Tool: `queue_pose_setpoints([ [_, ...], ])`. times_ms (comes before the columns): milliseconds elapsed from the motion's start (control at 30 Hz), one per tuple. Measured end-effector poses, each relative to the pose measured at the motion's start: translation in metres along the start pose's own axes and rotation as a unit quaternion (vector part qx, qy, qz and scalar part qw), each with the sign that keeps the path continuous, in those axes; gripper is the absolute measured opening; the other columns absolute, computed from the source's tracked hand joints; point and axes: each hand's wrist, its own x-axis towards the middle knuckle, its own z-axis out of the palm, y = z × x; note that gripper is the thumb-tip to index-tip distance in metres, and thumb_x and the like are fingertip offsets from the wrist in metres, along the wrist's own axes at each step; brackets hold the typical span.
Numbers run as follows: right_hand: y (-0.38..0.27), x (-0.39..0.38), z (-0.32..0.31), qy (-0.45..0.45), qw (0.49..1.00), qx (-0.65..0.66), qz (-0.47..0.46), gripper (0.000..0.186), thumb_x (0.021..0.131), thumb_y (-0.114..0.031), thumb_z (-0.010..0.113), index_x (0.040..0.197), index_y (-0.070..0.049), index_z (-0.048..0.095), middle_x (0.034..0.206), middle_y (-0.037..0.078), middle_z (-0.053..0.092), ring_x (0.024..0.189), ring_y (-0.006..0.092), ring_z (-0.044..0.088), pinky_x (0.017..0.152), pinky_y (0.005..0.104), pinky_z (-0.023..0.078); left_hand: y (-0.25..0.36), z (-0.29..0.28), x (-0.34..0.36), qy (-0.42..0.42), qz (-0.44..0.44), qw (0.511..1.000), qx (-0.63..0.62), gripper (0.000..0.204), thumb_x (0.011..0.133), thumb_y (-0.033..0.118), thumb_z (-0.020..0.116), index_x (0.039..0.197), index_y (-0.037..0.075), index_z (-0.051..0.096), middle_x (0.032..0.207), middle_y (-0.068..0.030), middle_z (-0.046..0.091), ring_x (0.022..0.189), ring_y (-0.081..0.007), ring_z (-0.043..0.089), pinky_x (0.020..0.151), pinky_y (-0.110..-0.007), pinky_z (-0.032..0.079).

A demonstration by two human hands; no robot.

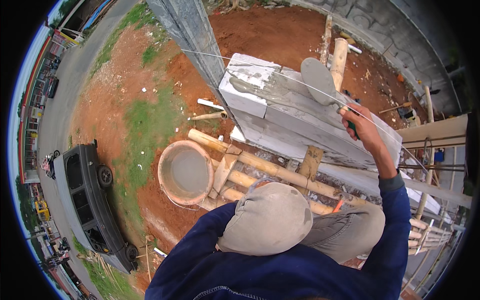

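A: What is hidden or cut off here?

B: The black fisheye rim cuts off every corner. The person's own trunk in a dark blue sleeve fills the lower middle, and a bent knee (270, 220) in grey cloth covers part of the bamboo scaffold (260, 167). The left hand is out of view, so its fingers cannot be told.

A: And the wall?

B: A grey block wall (310, 122) runs from upper left to right, its top course smeared with wet mortar (260, 87). Its far end is lost behind the right forearm.

A: What does the right hand hold?

B: The right hand (362, 125) is closed around the handle of a trowel (320, 80), whose rounded blade lies over the block top, just beside the mortar. A thin taut string crosses in front of it.

A: Any open room?

B: Left of the wall, red earth and grass drop well below, with a round orange bucket (185, 172) of grey mix resting on the bamboo poles, near the knee. A dark car (90, 205) stands farther left by the road.
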Motion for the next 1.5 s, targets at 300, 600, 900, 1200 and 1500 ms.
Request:
queue_pose_setpoints([
  [300,-0.084,0.155,0.152,-0.012,0.945,-0.280,-0.167,0.046,0.102,-0.037,0.068,0.103,0.008,0.077,0.094,0.029,0.077,0.087,0.0431,0.076,0.081,0.0551,0.057,-0.009,0.000,-0.001,0.021,0.014,1.000,0.013,0.034,0.096,0.026,0.072,0.071,0.004,0.064,0.066,-0.0178,0.063,0.059,-0.0410,0.061,0.058,-0.053,0.046],
  [600,-0.064,0.109,0.087,0.019,0.924,-0.354,-0.146,0.039,0.102,-0.036,0.068,0.109,0.001,0.079,0.093,0.025,0.078,0.091,0.0444,0.075,0.084,0.0537,0.057,-0.002,-0.007,0.000,0.008,0.015,1.000,-0.011,0.030,0.094,0.024,0.073,0.072,0.005,0.065,0.068,-0.0175,0.065,0.060,-0.0401,0.063,0.058,-0.052,0.048],
  [900,-0.014,0.036,0.014,0.106,0.905,-0.389,-0.135,0.037,0.105,-0.036,0.068,0.120,-0.003,0.077,0.095,0.022,0.078,0.093,0.0414,0.076,0.085,0.0534,0.057,0.000,-0.008,0.004,0.024,0.048,0.998,0.012,0.030,0.097,0.023,0.073,0.075,0.005,0.064,0.070,-0.0176,0.062,0.064,-0.0407,0.061,0.060,-0.050,0.049],
  [1200,0.049,-0.017,-0.041,0.204,0.854,-0.434,-0.202,0.037,0.105,-0.033,0.069,0.132,-0.008,0.074,0.115,0.016,0.079,0.107,0.0399,0.074,0.093,0.0517,0.058,0.007,-0.012,0.005,0.009,0.042,0.998,0.036,0.030,0.098,0.024,0.073,0.077,0.003,0.065,0.074,-0.0193,0.063,0.069,-0.0418,0.062,0.064,-0.051,0.049],
  [1500,0.102,-0.068,-0.110,0.245,0.839,-0.447,-0.191,0.038,0.105,-0.029,0.071,0.137,-0.006,0.071,0.127,0.018,0.076,0.109,0.0386,0.074,0.092,0.0473,0.059,0.015,-0.015,0.005,0.008,0.041,0.998,0.052,0.032,0.098,0.024,0.074,0.075,0.004,0.064,0.071,-0.0207,0.061,0.067,-0.0424,0.061,0.063,-0.050,0.047],
])
